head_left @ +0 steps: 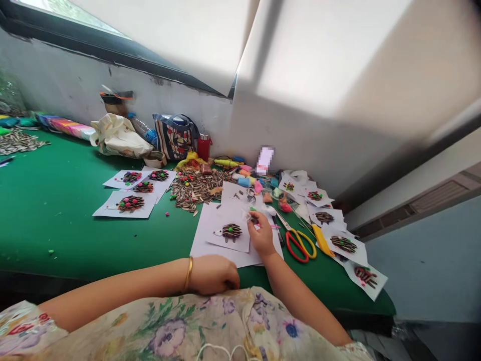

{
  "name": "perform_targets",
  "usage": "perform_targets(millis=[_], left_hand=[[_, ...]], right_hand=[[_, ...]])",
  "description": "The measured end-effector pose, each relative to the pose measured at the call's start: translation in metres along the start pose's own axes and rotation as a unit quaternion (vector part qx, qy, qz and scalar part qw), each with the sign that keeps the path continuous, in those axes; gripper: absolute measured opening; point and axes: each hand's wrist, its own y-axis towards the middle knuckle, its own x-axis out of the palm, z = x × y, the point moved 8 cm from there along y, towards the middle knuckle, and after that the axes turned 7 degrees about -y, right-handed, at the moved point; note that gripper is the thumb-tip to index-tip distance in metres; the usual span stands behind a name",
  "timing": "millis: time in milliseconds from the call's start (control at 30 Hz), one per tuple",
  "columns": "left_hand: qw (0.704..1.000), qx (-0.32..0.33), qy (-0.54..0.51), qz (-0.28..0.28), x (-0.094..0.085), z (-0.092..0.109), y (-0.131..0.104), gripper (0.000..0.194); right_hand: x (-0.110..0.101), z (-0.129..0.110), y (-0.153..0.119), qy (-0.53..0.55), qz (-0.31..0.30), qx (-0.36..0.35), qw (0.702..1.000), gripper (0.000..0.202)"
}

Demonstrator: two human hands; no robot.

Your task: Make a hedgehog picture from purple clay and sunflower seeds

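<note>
My right hand (262, 236) is closed in a pinch on a small clear plastic bag (247, 215), over the right edge of a white card. A bit of green shows by the bag; its contents are too small to tell. On that card is a hedgehog picture (230, 231) with striped seeds for spines and a green dot on its back. The card lies on larger white paper (201, 238). My left hand (214, 275) is curled at the table's near edge, close to my body. Its fingertips are tucked out of sight, hiding anything in them.
Scissors (296, 243) with red and yellow handles and a yellow-handled tool (322, 239) lie right of my right hand. A seed heap (197, 186) spreads behind the paper. Finished-looking hedgehog cards (130, 204) lie left, several more (343, 244) right. Bags (175, 138) and a red bottle (204, 148) stand by the wall.
</note>
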Motion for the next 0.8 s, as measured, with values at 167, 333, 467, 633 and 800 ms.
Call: perform_targets(millis=[167,333,467,633,800], left_hand=[[0.967,-0.065,-0.117,0.216,-0.061,-0.038,-0.005,0.015],[0.864,-0.126,-0.055,0.485,-0.11,-0.082,-0.024,0.017],[0.84,-0.119,-0.046,0.527,-0.113,-0.1,-0.022,0.021],[0.856,-0.108,-0.049,0.504,-0.099,-0.102,-0.019,0.016],[0.853,-0.079,-0.037,0.514,-0.099,-0.088,-0.025,0.012]], right_hand=[[0.003,-0.006,0.0,0.002,-0.004,-0.002,1.0,0.028],[0.01,-0.016,0.001,0.001,-0.011,-0.011,1.0,0.031],[0.013,-0.03,0.001,-0.013,-0.028,-0.057,0.998,0.033],[0.013,-0.037,-0.004,-0.049,-0.035,-0.094,0.994,0.031],[0.009,-0.036,-0.006,-0.052,-0.016,-0.102,0.993,0.032]])
